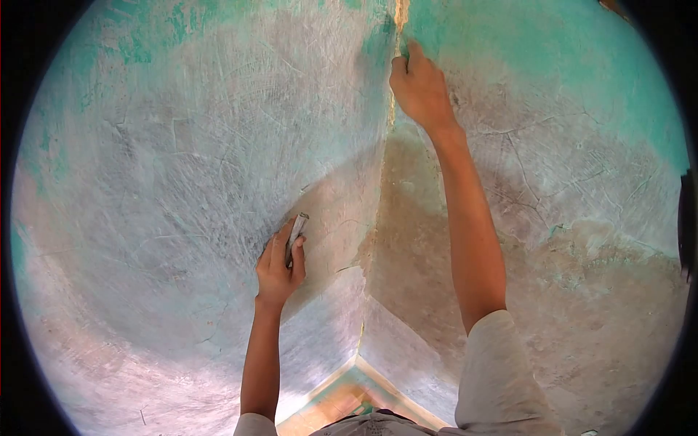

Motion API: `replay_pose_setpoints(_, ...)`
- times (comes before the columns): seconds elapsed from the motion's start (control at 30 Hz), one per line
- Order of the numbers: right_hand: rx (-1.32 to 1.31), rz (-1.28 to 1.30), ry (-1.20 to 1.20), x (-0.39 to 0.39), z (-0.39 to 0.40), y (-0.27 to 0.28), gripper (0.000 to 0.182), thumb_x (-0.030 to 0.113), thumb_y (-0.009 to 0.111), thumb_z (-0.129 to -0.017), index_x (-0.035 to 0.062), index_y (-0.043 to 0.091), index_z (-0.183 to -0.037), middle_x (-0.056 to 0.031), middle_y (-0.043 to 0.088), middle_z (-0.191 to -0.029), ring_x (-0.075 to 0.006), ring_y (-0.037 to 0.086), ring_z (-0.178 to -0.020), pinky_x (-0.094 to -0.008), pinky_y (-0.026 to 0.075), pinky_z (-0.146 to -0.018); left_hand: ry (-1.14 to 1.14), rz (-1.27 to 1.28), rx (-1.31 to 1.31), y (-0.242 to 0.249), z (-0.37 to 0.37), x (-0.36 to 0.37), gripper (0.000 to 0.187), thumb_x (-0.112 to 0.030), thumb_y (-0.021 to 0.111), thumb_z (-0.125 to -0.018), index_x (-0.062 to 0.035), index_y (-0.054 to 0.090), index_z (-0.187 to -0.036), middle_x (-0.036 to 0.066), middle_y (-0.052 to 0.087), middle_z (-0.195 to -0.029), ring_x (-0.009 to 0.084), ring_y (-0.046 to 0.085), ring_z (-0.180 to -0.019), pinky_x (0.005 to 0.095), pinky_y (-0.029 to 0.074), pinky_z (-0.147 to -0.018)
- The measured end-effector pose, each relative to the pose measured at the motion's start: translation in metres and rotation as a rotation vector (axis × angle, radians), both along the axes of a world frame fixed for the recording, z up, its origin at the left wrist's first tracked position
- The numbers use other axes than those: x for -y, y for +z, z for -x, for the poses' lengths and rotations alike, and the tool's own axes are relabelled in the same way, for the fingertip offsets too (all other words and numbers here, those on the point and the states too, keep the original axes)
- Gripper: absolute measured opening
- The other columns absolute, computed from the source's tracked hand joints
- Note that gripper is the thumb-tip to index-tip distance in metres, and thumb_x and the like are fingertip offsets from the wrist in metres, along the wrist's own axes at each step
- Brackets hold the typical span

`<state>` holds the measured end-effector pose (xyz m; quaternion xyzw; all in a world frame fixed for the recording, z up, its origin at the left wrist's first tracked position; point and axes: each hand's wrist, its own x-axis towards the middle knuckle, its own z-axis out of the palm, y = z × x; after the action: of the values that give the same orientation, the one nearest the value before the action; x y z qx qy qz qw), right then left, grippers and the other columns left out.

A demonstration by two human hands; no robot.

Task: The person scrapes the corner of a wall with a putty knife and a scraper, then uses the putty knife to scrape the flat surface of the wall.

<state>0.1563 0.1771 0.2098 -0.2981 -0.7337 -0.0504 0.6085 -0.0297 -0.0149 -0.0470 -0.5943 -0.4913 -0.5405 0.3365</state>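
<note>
My left hand (278,263) is closed around a grey, narrow piece that looks like folded sandpaper (297,231), its dark end showing above the thumb. It rests close to the left wall (182,160), which is scuffed and scratched over a patchy grey-green surface. Higher up, my right hand (422,87) presses at the corner seam (392,109) with its fingers bent inward. Whatever those fingers might hold is hidden by the hand.
Green paint (596,58) covers the upper right wall (582,182), with bare, cracked plaster below it. Pale skirting (338,374) runs along both walls down to an orange-brown floor (334,410). A dark object (686,225) stands at the far right edge.
</note>
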Motion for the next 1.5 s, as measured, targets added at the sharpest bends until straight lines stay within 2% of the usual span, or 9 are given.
replay_pose_setpoints(0.13,-0.081,-0.207,0.137,0.001,0.000,-0.017,0.047,0.014,0.057,-0.095,-0.0074,0.058,-0.137,-0.0286,0.073,-0.090,-0.0467,0.072,-0.084,-0.0502,0.057,-0.084,-0.024,-0.009,0.006,0.003,-0.001,0.001,0.031,-0.001,0.060,-0.099,0.0025,0.064,-0.130,0.010,0.073,-0.085,0.0122,0.067,-0.059,0.0266,0.052,-0.053)
replay_pose_setpoints(0.33,-0.175,0.046,0.079,0.013,-0.007,0.000,0.039,0.023,0.061,-0.096,0.0030,0.072,-0.127,-0.0203,0.074,-0.083,-0.0313,0.074,-0.078,-0.0411,0.056,-0.079,-0.028,-0.006,0.001,0.003,-0.002,0.000,0.031,-0.001,0.061,-0.099,0.0028,0.064,-0.130,0.012,0.073,-0.086,0.0129,0.068,-0.061,0.0280,0.053,-0.054)
replay_pose_setpoints(0.63,-0.133,0.047,0.094,0.007,-0.018,0.006,0.041,0.025,0.062,-0.095,0.0049,0.071,-0.130,-0.0224,0.073,-0.083,-0.0339,0.072,-0.076,-0.0424,0.055,-0.080,-0.027,0.012,0.003,0.004,-0.003,0.000,0.030,-0.001,0.061,-0.099,0.0025,0.065,-0.129,0.013,0.073,-0.088,0.0134,0.067,-0.061,0.0283,0.053,-0.054)
replay_pose_setpoints(0.7,-0.123,-0.017,0.080,0.009,-0.014,0.003,0.039,0.019,0.061,-0.094,-0.0014,0.070,-0.126,-0.0264,0.073,-0.083,-0.0396,0.073,-0.078,-0.0457,0.057,-0.078,-0.021,0.023,0.019,0.002,-0.003,0.001,0.030,-0.001,0.061,-0.099,0.0023,0.065,-0.129,0.012,0.073,-0.089,0.0134,0.067,-0.061,0.0283,0.053,-0.054)
replay_pose_setpoints(0.8,-0.108,-0.005,0.085,0.016,-0.015,0.000,0.038,0.016,0.060,-0.093,-0.0049,0.070,-0.124,-0.0285,0.072,-0.083,-0.0423,0.073,-0.078,-0.0475,0.058,-0.076,-0.058,0.072,0.046,0.000,-0.002,0.003,0.035,0.001,0.066,-0.095,0.0050,0.063,-0.130,0.021,0.074,-0.110,0.0290,0.074,-0.083,0.0347,0.060,-0.072)
replay_pose_setpoints(0.9,-0.121,-0.019,0.091,0.012,-0.014,0.000,0.038,0.016,0.060,-0.094,-0.0057,0.069,-0.124,-0.0288,0.072,-0.082,-0.0419,0.073,-0.076,-0.0473,0.058,-0.075,-0.047,0.081,0.045,0.000,-0.003,0.004,0.035,0.001,0.066,-0.095,0.0052,0.063,-0.130,0.021,0.074,-0.108,0.0288,0.074,-0.082,0.0349,0.060,-0.071)
replay_pose_setpoints(1.0,-0.114,-0.053,0.118,0.015,-0.011,-0.004,0.038,0.015,0.060,-0.094,-0.0067,0.068,-0.125,-0.0293,0.071,-0.082,-0.0418,0.073,-0.076,-0.0476,0.058,-0.074,0.006,-0.001,-0.011,0.003,-0.003,0.000,0.031,-0.001,0.061,-0.099,0.0014,0.065,-0.129,0.011,0.074,-0.086,0.0134,0.067,-0.061,0.0285,0.053,-0.055)
replay_pose_setpoints(1.4,-0.107,-0.104,0.073,0.003,-0.008,0.008,0.037,0.014,0.058,-0.096,-0.0067,0.066,-0.126,-0.0307,0.072,-0.090,-0.0457,0.073,-0.086,-0.0494,0.057,-0.081,-0.015,0.000,-0.032,0.004,-0.002,0.001,0.031,-0.003,0.062,-0.100,0.0014,0.064,-0.130,0.010,0.072,-0.084,0.0130,0.066,-0.060,0.0291,0.052,-0.053)
replay_pose_setpoints(1.5,-0.106,-0.039,0.109,0.005,-0.013,0.007,0.037,0.014,0.058,-0.097,-0.0063,0.066,-0.127,-0.0301,0.073,-0.092,-0.0455,0.073,-0.087,-0.0496,0.057,-0.083,-0.035,0.129,0.093,-0.002,-0.003,0.005,0.033,0.000,0.065,-0.097,0.0043,0.063,-0.130,0.020,0.072,-0.101,0.0269,0.072,-0.077,0.0345,0.058,-0.067)
